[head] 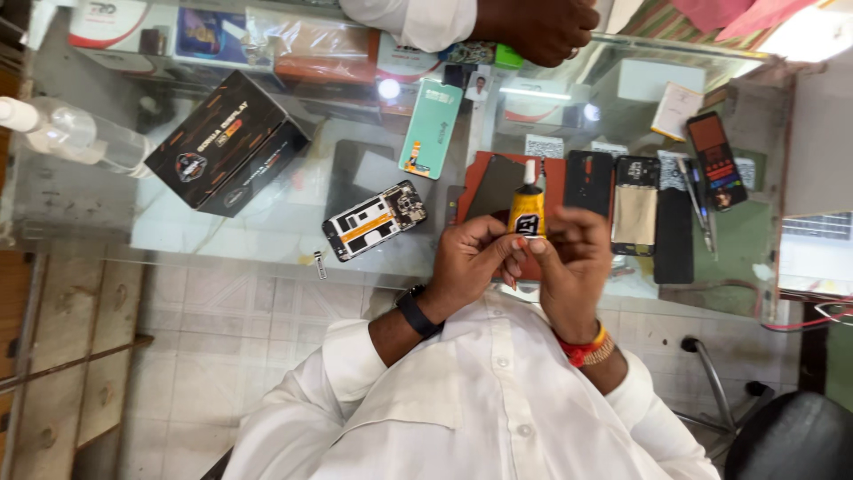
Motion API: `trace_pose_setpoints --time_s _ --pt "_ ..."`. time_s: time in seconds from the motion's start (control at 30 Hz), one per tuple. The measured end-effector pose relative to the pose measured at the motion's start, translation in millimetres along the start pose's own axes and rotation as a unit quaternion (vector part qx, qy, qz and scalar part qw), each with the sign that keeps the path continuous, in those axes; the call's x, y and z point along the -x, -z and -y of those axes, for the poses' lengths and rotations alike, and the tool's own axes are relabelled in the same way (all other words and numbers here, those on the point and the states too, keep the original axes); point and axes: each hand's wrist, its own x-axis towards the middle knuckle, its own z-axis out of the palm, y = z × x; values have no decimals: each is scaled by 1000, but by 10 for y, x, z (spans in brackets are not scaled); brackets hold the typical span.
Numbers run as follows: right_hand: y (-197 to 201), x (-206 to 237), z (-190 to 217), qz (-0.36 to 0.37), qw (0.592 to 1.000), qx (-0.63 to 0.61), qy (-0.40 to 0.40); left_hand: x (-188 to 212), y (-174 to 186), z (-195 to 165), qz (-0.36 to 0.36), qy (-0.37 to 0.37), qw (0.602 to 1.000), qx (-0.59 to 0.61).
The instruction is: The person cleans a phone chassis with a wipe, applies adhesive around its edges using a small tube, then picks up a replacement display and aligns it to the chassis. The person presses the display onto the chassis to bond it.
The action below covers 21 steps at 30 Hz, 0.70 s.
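Close to the white shirt, the left hand (pixel 471 258) and right hand (pixel 576 258) meet over the glass counter's (pixel 267 227) edge, both pinching a small yellow glue tube (pixel 526 213) between their fingertips, its white nozzle rising clear above the fingers. Just beyond lie an opened phone frame (pixel 374 220) and a red mat (pixel 484 178). Farther off, another person's hand (pixel 542 27) rests on the counter's far edge.

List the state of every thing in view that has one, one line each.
Yellow glue tube with white nozzle: upright, held by both hands.
Left hand: gripping the tube.
Right hand: gripping the tube.
Opened phone with exposed circuit board: lying flat on the glass counter.
Black cardboard box: closed.
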Motion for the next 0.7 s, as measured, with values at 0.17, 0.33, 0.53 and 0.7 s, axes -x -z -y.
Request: trace_pose_setpoints --time_s 0.17,0.33,0.53,0.7 --pt "-29 -12 -105 50 939 -301 -161 -44 -99 -20 -16 -82 989 -118" --pt "181 74 -183 44 987 -142 -68 -60 -32 -414 -50 -135 950 -277" --pt "480 271 -290 110 960 -171 -194 -40 23 -938 116 -152 917 -351" --pt "539 320 -249 119 946 -183 -240 -121 -60 -955 172 -191 892 -372"
